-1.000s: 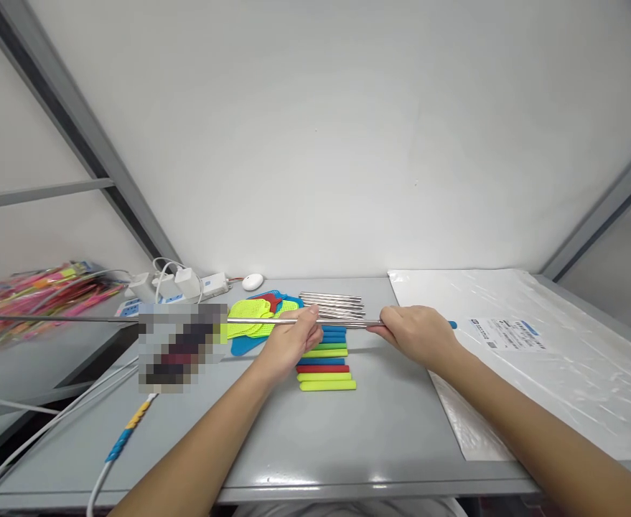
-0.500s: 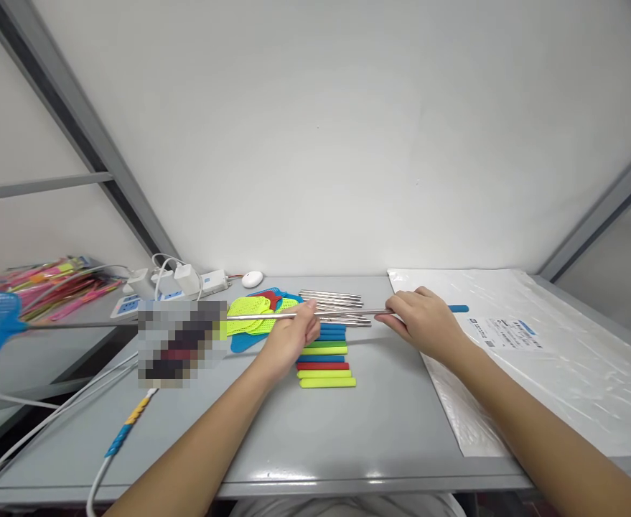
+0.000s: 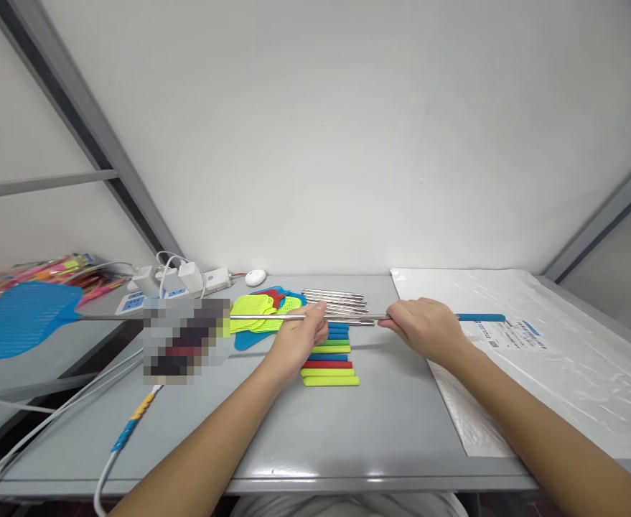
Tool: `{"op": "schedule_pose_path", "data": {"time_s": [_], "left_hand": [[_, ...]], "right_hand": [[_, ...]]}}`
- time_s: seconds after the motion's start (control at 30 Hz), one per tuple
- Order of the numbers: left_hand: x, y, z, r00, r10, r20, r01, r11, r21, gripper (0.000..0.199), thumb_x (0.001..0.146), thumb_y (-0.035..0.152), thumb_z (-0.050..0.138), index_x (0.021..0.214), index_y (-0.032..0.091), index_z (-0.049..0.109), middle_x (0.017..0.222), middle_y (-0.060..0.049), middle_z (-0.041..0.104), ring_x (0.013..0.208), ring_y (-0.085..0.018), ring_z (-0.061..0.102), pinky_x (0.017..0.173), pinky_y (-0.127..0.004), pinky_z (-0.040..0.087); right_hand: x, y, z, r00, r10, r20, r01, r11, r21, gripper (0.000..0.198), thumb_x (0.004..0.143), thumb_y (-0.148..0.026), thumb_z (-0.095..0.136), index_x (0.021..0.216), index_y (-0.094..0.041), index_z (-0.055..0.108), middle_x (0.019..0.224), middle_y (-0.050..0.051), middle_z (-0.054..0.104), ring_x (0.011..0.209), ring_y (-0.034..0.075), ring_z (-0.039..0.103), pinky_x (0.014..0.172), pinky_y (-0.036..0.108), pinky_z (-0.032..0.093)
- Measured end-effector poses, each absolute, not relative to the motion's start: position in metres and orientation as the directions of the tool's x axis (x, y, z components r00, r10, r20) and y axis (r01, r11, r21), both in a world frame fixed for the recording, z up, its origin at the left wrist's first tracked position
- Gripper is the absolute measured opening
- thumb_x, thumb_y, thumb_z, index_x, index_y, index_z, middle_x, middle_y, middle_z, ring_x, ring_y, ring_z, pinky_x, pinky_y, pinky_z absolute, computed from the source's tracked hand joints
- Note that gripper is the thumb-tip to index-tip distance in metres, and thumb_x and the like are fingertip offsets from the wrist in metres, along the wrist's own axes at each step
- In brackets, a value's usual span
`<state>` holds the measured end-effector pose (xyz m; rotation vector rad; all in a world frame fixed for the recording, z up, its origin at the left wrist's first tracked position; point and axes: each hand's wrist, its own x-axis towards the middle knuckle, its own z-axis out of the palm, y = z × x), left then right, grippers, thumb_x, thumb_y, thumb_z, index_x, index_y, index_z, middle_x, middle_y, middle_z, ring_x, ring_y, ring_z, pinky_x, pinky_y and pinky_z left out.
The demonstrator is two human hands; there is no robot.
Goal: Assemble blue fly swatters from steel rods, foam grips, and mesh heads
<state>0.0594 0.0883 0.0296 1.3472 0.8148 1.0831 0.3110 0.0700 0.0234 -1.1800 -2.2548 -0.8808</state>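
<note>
Head view: I am holding a blue fly swatter level above the tabletop, my left hand and right hand each pinching its metal rod over coloured handles.

The fly swatter has a blue mesh head, silver rod and blue grip. Near the left hand lie yellow-green, red, blue and green handle sleeves on the grey table.

Head view, forward and down, near table
</note>
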Motion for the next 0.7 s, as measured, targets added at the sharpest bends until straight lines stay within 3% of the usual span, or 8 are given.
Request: {"op": "schedule_pose_path", "data": {"time_s": [0.23, 0.37, 0.5, 0.7], "left_hand": [[0.040, 0.098, 0.036, 0.100, 0.970, 0.222, -0.179, -0.203, 0.963, 0.051, 0.093, 0.042, 0.047, 0.052, 0.021, 0.025, 0.049, 0.005, 0.022, 0.050, -0.010, 0.030, 0.053, -0.025, 0.034], [0.057, 0.087, 0.029, 0.273, 0.947, 0.171, -0.177, -0.126, 0.976, 0.047, 0.093, 0.047, 0.048, 0.057, 0.020, 0.031, 0.052, 0.006, 0.026, 0.049, -0.009, 0.026, 0.048, -0.024, 0.026], [0.074, 0.076, 0.022, 0.409, 0.903, 0.133, -0.168, -0.069, 0.983, 0.046, 0.091, 0.051, 0.050, 0.061, 0.020, 0.033, 0.053, 0.006, 0.028, 0.048, -0.008, 0.023, 0.046, -0.023, 0.020], [0.056, 0.089, 0.029, 0.179, 0.976, 0.126, -0.238, -0.081, 0.968, 0.049, 0.086, 0.049, 0.057, 0.057, 0.021, 0.030, 0.052, 0.007, 0.022, 0.047, -0.009, 0.026, 0.045, -0.022, 0.025]], "right_hand": [[0.343, 0.075, 0.026, -0.467, 0.604, 0.646, 0.879, 0.396, 0.265, 0.037, 0.097, -0.040, 0.045, 0.068, -0.019, 0.052, 0.054, -0.002, 0.054, 0.048, 0.012, 0.043, 0.053, 0.026, 0.025], [0.324, 0.073, 0.026, -0.502, 0.585, 0.637, 0.857, 0.437, 0.274, 0.038, 0.098, -0.042, 0.044, 0.070, -0.018, 0.054, 0.058, -0.001, 0.057, 0.051, 0.012, 0.047, 0.055, 0.026, 0.027], [0.294, 0.064, 0.025, -0.578, 0.549, 0.604, 0.804, 0.510, 0.306, 0.042, 0.100, -0.042, 0.040, 0.067, -0.019, 0.051, 0.053, -0.003, 0.052, 0.046, 0.011, 0.042, 0.052, 0.027, 0.023], [0.315, 0.070, 0.027, -0.532, 0.603, 0.594, 0.842, 0.450, 0.298, 0.047, 0.101, -0.045, 0.034, 0.063, -0.020, 0.048, 0.049, -0.003, 0.050, 0.042, 0.010, 0.037, 0.050, 0.027, 0.018]]}}
